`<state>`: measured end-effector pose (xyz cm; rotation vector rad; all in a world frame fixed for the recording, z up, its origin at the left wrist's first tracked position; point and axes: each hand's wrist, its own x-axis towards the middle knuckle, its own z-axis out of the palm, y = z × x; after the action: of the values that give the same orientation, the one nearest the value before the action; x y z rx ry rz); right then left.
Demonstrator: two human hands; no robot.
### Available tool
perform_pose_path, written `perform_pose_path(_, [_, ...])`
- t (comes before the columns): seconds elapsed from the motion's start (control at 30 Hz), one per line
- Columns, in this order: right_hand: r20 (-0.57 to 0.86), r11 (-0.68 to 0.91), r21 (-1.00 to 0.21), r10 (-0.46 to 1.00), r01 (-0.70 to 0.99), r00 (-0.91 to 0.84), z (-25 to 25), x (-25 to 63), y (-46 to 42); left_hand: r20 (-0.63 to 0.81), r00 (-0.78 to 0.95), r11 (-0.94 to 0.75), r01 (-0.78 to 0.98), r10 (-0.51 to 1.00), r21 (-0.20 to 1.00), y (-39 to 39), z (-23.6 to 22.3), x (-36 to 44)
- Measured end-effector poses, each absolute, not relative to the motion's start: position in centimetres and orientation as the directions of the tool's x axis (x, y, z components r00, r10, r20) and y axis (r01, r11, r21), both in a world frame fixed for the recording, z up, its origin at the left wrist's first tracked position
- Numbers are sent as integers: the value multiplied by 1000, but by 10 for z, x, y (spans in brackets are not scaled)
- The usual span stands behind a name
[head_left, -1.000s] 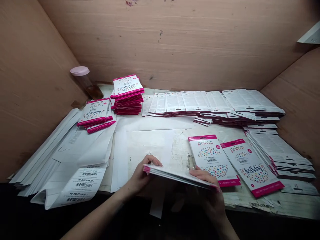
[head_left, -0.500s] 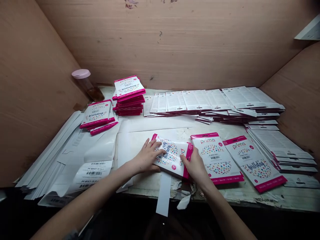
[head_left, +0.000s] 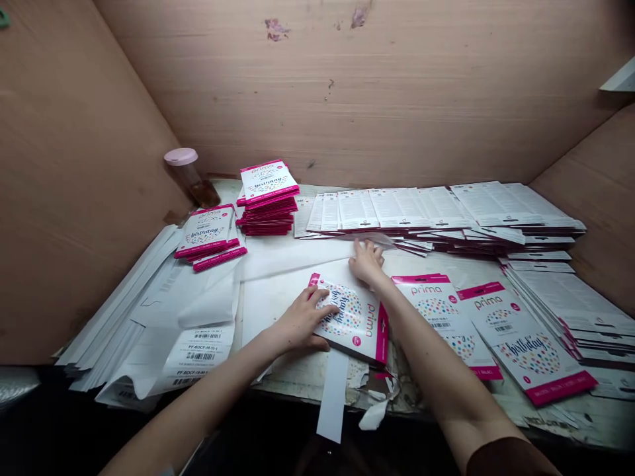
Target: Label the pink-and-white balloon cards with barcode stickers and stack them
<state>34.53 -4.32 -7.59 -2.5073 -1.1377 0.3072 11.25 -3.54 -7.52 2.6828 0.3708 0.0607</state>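
My left hand lies flat with fingers spread on a small stack of pink-and-white "prima birthday" packets near the table's front edge. My right hand is stretched forward, fingers apart, touching the near edge of the long row of face-down white packets at the back. It holds nothing that I can see.
Two more face-up packets lie to the right of the stack. Pink packet piles and a pink-lidded jar stand at the back left. White sheets and barcode labels cover the left side. Plywood walls enclose the table.
The stack held above the table edge was laid down flat. My left hand stayed on it; my right hand left it and reached forward to the back row.
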Motion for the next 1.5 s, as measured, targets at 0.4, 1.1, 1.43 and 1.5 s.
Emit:
perform_pose_path(0.4, [-173, -721, -513, 619, 467, 766, -70, 330, -40, -9, 970, -919, 233, 243, 316, -38, -73, 115])
perform_pose_path(1.1, [343, -134, -582, 854, 802, 392, -59, 300, -132, 14, 959, -926, 269, 283, 264, -43, -72, 115])
perform_pose_path(1.43, [437, 23, -283, 893, 959, 108, -110, 230, -210, -65, 972, -964, 234, 227, 128, -42, -70, 123])
perform_pose_path(1.5, [410, 123, -277, 912, 953, 2, -102, 220, -231, -87, 968, -963, 244, 234, 118, -42, -68, 124])
